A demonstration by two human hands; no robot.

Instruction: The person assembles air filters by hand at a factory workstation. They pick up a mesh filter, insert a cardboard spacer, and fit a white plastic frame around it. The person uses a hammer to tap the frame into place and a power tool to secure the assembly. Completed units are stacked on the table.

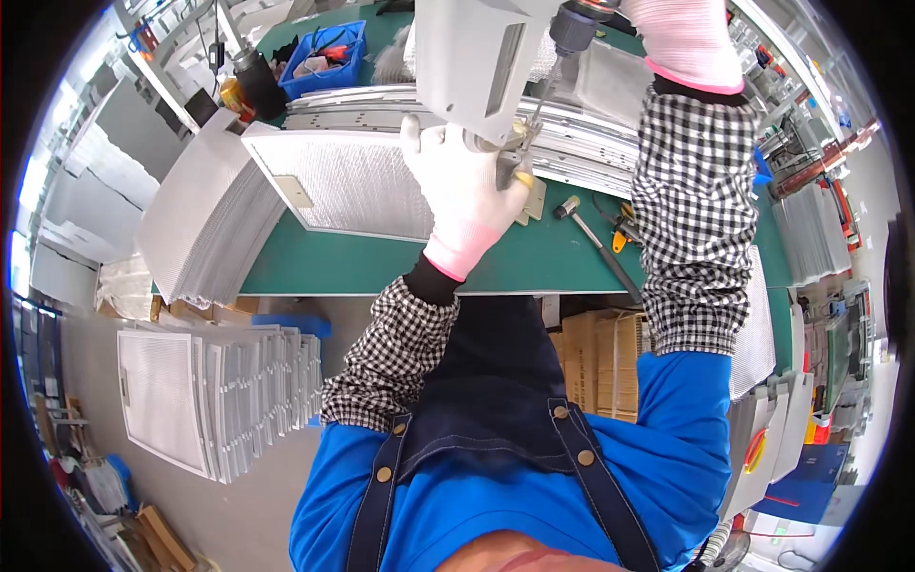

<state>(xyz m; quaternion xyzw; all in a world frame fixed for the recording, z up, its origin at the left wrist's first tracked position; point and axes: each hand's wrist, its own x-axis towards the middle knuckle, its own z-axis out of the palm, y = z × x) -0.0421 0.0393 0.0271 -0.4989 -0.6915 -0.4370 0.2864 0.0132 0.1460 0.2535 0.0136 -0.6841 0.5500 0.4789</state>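
Note:
My left hand (pixel 469 186), in a white glove with a pink cuff, reaches under the end of a white machine housing (pixel 477 67). Its fingers lie over the right part of a framed silver mesh panel (pixel 353 181). Beside the thumb are small metal parts (pixel 526 143), and what the hand grips is partly hidden. My right hand (pixel 688 38), gloved alike, is raised at the top edge, closed on a power drill (pixel 575 27) largely cut off by the frame. The drill's long bit points down toward those metal parts.
A hammer (pixel 600 246) and yellow-handled pliers (pixel 621 234) lie on the green table (pixel 324 262). Metal strips (pixel 586 153) are stacked behind. A blue bin (pixel 329 59) stands at the far left. Panel stacks (pixel 205 214) rest at left, with more framed panels (pixel 219 400) below.

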